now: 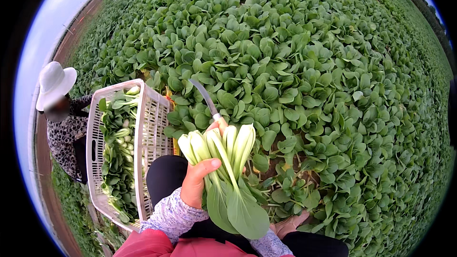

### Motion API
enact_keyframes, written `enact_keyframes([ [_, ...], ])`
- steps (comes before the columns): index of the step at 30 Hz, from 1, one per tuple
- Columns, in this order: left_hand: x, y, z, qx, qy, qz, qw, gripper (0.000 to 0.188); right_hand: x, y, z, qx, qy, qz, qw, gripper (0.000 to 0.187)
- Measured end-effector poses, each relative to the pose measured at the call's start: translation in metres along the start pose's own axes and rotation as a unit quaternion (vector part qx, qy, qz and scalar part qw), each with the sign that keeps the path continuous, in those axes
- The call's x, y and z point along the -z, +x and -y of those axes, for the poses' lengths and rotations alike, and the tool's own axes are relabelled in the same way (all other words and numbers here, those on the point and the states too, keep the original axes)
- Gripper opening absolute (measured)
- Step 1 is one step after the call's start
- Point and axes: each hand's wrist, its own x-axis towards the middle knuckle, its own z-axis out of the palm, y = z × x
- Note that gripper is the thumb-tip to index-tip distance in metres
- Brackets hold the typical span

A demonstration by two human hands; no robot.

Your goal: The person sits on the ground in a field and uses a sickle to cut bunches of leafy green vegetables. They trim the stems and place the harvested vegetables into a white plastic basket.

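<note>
Bunch of greens held in front of your body, above your knees. Your left hand point(196, 181) is clamped on the bunch of greens point(228, 178), its thumb laid across the front of the stems. Your right hand point(221, 124) lies mostly hidden behind the bunch; the part that shows is closed on the handle of a curved knife point(204, 96), whose blade rises beyond the stem ends and bends to the left.

To hold the bunch well, press firmly enough that no stem slips, yet not so hard that the crisp stalks bruise. Bring the pale ends level with one another, and angle the blade clear of your left thumb and fingers.

The bunch's long axis runs away from you, leaning slightly left toward the far end. The pale stem ends point outward, toward the growing plants point(285, 66); the broad leaves hang back toward your lap, a little to the right.

To your left stands a white slatted crate point(154, 114) containing more greens point(116, 157); beyond it is a co-worker point(65, 138).
</note>
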Motion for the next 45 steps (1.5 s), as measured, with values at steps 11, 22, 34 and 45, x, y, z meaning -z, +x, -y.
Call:
enact_keyframes([
  [11, -0.002, 0.099, -0.019, 0.097, 0.106, -0.102, 0.984, 0.088, 0.081, 0.062, 0.009, -0.023, 0.177, -0.066, 0.982, 0.046],
  [22, 0.02, 0.111, -0.047, 0.054, 0.042, 0.052, 0.996, 0.088, 0.149, 0.063, 0.1, 0.095, 0.422, -0.267, 0.861, 0.055],
  [34, 0.048, 0.05, -0.069, -0.009, -0.047, 0.266, 0.963, 0.074, 0.186, -0.113, 0.219, 0.403, 0.493, -0.393, 0.663, 0.065],
  [45, 0.066, -0.054, -0.051, 0.061, -0.152, 0.361, 0.918, 0.076, 0.14, -0.203, 0.243, 0.465, 0.46, -0.277, 0.704, 0.06],
])
